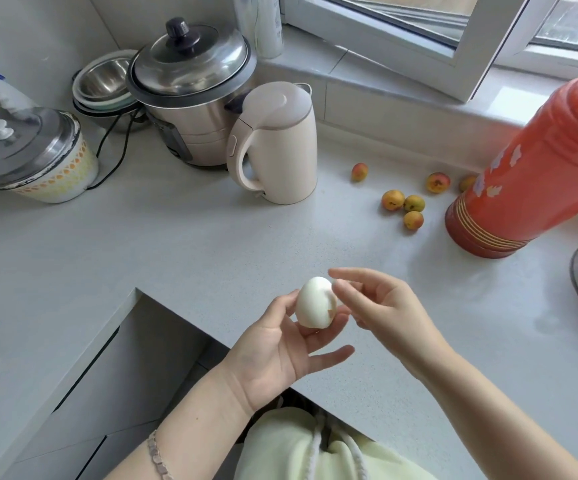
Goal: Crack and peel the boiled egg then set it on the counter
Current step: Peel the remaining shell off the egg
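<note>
A boiled egg (314, 301), mostly white and bare, rests upright on the fingertips of my left hand (280, 348), palm up, above the near part of the grey counter (211, 230). A small brownish bit of shell clings to the egg's right side. My right hand (381, 306) is beside the egg on the right, its thumb and forefinger pinching at that shell edge, the other fingers spread.
A beige electric kettle (277, 143), a steel rice cooker (190, 91), stacked bowls (102, 84) and a lidded enamel pot (34, 157) stand at the back left. Several small apricots (403, 202) and a red thermos (522, 168) are at the right. The counter edge cuts inward at my body.
</note>
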Motion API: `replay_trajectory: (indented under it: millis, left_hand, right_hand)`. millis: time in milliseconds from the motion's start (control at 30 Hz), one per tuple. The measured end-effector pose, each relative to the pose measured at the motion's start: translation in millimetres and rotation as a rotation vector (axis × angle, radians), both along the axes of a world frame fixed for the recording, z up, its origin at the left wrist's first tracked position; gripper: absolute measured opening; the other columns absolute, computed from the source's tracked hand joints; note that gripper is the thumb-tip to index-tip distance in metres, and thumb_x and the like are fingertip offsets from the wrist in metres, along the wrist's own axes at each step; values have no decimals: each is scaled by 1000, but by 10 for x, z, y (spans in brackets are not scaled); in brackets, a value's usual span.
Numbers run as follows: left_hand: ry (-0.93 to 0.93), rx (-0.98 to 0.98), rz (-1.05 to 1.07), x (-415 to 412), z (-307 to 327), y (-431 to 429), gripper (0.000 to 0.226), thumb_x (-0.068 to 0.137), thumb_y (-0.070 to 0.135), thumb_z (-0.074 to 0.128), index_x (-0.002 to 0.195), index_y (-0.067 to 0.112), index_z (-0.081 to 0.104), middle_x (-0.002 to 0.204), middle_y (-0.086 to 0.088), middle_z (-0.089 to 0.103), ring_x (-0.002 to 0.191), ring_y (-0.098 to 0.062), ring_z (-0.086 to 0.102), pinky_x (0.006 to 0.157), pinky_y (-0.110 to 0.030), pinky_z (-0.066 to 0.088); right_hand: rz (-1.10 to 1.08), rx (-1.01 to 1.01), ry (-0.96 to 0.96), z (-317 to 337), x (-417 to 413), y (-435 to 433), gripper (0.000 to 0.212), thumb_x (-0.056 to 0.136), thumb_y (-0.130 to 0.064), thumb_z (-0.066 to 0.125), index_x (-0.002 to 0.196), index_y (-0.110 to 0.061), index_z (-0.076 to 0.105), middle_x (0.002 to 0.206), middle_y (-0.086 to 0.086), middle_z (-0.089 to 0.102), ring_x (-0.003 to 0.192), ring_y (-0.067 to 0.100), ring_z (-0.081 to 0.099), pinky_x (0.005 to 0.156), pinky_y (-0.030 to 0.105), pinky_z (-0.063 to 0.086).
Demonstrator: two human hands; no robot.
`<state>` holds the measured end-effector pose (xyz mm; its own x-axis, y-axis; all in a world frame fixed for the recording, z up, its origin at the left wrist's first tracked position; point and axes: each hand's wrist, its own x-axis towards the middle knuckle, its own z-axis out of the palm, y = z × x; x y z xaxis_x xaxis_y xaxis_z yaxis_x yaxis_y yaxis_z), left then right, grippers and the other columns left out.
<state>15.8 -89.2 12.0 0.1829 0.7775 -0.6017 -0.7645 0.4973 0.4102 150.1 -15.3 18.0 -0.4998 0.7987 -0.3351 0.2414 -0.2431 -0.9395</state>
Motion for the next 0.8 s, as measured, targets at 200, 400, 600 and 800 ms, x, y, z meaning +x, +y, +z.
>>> replay_trajectory:
  millis: [200,400,600,800]
  left_hand:
    - [-29,29,-30,27,-31,-23,55,71,50,60,106,8,65,88,-15,72,68,-16,70,74,-45,58]
    - [-99,-19,50,53,5,-19,47,78,45,53,106,8,59,84,-12,74,67,-16,71,74,-45,58]
    - [-49,-3,33,94,24,10,45,85,40,46,116,10,58,95,-11,72,82,-16,71,76,-43,57]
    - [-70,-10,87,207,75,19,34,90,39,42,102,14,62,88,-9,73,79,-14,71,68,-36,58]
  right_hand:
    - [-102,8,-60,-38,-49,10,19,84,-28,59,72,-20,71,40,-16,53,46,1,44,53,15,40]
    - [-125,109,-21,35,40,25,15,86,-29,55,86,-29,70,57,-11,55,57,4,47,59,18,40]
    - [3,292,38,92,21,-143,28,68,-25,72,95,-34,67,75,-6,48,61,-1,50,59,6,39]
    - [-190,507,42,-50,-2,-214,22,69,-18,71,88,-29,72,74,-8,52,65,2,51,58,7,37]
